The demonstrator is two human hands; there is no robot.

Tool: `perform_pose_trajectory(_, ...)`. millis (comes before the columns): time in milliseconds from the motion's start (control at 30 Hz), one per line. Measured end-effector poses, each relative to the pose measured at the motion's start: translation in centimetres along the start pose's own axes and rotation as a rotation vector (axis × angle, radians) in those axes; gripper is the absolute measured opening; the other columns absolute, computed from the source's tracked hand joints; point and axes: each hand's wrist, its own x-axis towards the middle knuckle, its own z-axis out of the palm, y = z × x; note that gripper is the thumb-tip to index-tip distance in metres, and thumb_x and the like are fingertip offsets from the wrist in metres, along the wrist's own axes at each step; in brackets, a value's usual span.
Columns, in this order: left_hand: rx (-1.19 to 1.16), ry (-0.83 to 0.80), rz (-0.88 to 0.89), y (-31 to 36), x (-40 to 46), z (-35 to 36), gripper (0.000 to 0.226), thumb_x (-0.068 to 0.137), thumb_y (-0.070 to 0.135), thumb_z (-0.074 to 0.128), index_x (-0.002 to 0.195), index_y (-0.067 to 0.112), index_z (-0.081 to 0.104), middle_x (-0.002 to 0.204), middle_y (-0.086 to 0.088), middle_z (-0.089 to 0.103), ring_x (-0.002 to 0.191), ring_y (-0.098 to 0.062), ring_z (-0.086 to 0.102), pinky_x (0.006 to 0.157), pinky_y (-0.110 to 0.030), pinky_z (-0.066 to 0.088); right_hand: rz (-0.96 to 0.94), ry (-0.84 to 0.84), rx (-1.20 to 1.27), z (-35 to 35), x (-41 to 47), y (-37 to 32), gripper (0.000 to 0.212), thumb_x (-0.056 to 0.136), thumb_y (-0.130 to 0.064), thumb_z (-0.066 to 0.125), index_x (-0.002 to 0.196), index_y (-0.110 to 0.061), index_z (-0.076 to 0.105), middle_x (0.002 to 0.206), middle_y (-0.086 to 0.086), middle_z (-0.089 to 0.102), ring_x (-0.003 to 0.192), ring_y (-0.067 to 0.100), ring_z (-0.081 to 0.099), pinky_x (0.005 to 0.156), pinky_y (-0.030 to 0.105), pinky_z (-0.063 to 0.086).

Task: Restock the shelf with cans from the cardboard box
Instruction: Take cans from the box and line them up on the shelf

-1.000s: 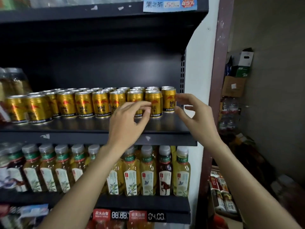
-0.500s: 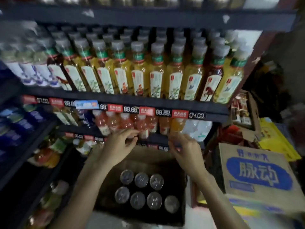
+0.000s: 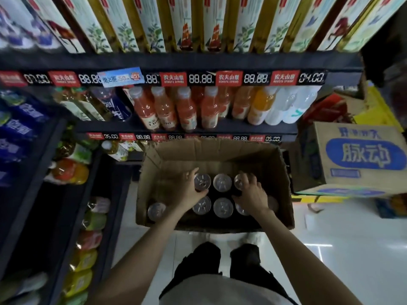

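L hand: left hand down inside cardboard box, fingers and thumb curled round the rim of back-left can (grip looks closed on it).
R hand: right hand also in the box, fingers curled over back-right can, hiding most of its lid; seems to grip it.
Cans vs hands: middle back can sits between the two hands, untouched. Front-row cans just below the wrists; lone can at front-left corner, apart from the rest.
Change since 0.5 s ago: hands were above the box near the shelf edge, empty; now lowered onto the cans. View tipped further down, legs visible.
Box contents: silver-lidded cans upright, two rows toward the right side; left part bare cardboard.
Shelf: shelf above box w/ price tags, juice bottles on the tier beneath.
Nearby: blue-print carton to the right, just beside box.
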Motion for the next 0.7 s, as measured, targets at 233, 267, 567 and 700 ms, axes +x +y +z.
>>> perform_pose_trajectory(233,0.107,-0.017,-0.090,0.2,2.2,2.4,0.076,0.072,0.027,0.077,0.136,0.027,0.035,0.133,-0.009,0.044,0.117,-0.028,0.050,0.088,-0.036,0.048,0.207,0.067,0.181,0.3,1.5,-0.4,0.064,0.080,-0.027,0.070,0.130,-0.010,0.033,0.131,0.014,0.046,0.113,0.039,0.053,0.078,0.041,0.045)
perform_pose_trajectory(267,0.106,0.000,-0.098,0.1,2.4,2.3,0.072,0.071,0.025,0.078,0.132,0.027,0.039,0.129,-0.007,0.047,0.114,-0.027,0.053,0.085,-0.036,0.050,0.218,0.088,0.203,0.1,1.5,-0.3,0.063,0.079,-0.028,0.071,0.127,-0.010,0.035,0.128,0.014,0.049,0.111,0.039,0.054,0.076,0.040,0.045)
perform_pose_trajectory(567,0.139,0.195,0.128,3.0,-0.2,-5.3,0.064,0.063,0.029,0.083,0.118,0.025,0.052,0.109,0.008,0.064,0.104,-0.018,0.060,0.080,-0.028,0.050,-0.099,0.524,0.351,-8.7,-3.2,0.1,0.061,0.064,-0.042,0.077,0.113,-0.019,0.051,0.104,0.002,0.066,0.094,0.026,0.061,0.076,0.039,0.050)
perform_pose_trajectory(700,-0.163,0.261,0.325,8.2,-2.8,-11.5,0.068,0.064,0.041,0.081,0.124,0.025,0.054,0.112,0.017,0.056,0.106,-0.003,0.054,0.084,-0.007,0.039,-0.292,0.394,0.694,-15.0,-4.8,0.0,0.067,0.065,-0.053,0.072,0.126,-0.033,0.051,0.112,-0.011,0.063,0.104,0.007,0.060,0.085,0.029,0.052)
